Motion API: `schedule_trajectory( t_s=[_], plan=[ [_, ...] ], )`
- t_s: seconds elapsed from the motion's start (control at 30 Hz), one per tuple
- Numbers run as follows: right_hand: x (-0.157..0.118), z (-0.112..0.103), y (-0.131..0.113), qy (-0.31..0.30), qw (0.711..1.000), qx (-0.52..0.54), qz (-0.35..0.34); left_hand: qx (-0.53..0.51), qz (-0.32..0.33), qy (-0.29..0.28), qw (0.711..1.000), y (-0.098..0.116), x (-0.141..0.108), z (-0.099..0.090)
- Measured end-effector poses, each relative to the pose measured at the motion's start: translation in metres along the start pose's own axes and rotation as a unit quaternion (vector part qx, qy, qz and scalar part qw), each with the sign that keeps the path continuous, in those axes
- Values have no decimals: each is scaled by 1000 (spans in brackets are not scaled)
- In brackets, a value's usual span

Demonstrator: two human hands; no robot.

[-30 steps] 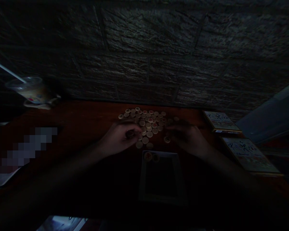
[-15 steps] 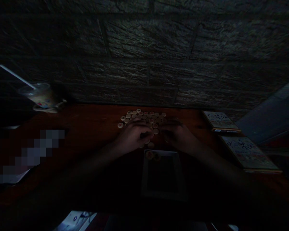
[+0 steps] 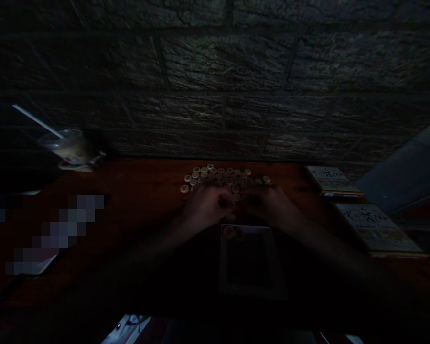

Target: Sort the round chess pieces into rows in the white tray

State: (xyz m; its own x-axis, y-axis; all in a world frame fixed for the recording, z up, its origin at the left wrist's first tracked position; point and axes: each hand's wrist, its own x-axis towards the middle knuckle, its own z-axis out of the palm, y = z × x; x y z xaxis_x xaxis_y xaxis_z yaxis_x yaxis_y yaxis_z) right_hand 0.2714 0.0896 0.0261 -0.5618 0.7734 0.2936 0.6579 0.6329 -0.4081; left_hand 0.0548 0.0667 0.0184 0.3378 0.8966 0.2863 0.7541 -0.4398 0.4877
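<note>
Round wooden game pieces point(image 3: 230, 182) with marks on some lie spread on the dark wooden table point(image 3: 139, 179). My left hand point(image 3: 209, 204) is at the near left side of the pieces, its fingers curled; what they hold, if anything, is hidden. Opposite it, my right hand point(image 3: 267, 203) is at the near right side, dim, with fingertips turned toward the left hand. A shallow open box point(image 3: 277, 263) lies just below the hands, with two pieces point(image 3: 228, 232) side by side in its far left corner.
A plastic cup with a straw point(image 3: 69, 147) stands at the back left. A partly pixelated flat object point(image 3: 45, 262) lies at the left. Two flat printed boxes point(image 3: 331, 180) point(image 3: 378, 227) lie at the right. A brick wall point(image 3: 215, 71) rises behind the table.
The view has shifted slightly, moving the scene a little to the right. My right hand has moved slightly toward the near side, and more pieces show behind it.
</note>
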Motion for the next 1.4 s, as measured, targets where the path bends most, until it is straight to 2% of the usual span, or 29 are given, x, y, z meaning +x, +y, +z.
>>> schedule_trajectory(
  t_s=[0.13, 0.3, 0.53, 0.77, 0.9, 1.1, 1.4],
  plan=[
    [0, 2, -1, -6, 1000, -11, -20, 17, -2, -2, 1000, 4, 0, -1],
    [-1, 4, -2, -5, 1000, -1, -30, 19, 33, -3, 999, 4, 0, -1],
    [-3, 2, 6, 27, 998, 31, -48, 19, 43, 7, 999, -2, 3, 2],
    [-5, 0, 15, 38, 999, 18, -34, 2, 71, 29, 997, -9, 4, 3],
    [-7, -1, 16, 54, 998, 5, -32, -2, 55, 41, 998, -13, 3, 4],
    [-11, -6, 20, 103, 994, 18, -24, 4, 35, 63, 997, -15, -1, -5],
    [-17, -17, 36, 139, 990, 1, 36, -6, 44, 51, 998, -28, -15, -27]
  ],
)
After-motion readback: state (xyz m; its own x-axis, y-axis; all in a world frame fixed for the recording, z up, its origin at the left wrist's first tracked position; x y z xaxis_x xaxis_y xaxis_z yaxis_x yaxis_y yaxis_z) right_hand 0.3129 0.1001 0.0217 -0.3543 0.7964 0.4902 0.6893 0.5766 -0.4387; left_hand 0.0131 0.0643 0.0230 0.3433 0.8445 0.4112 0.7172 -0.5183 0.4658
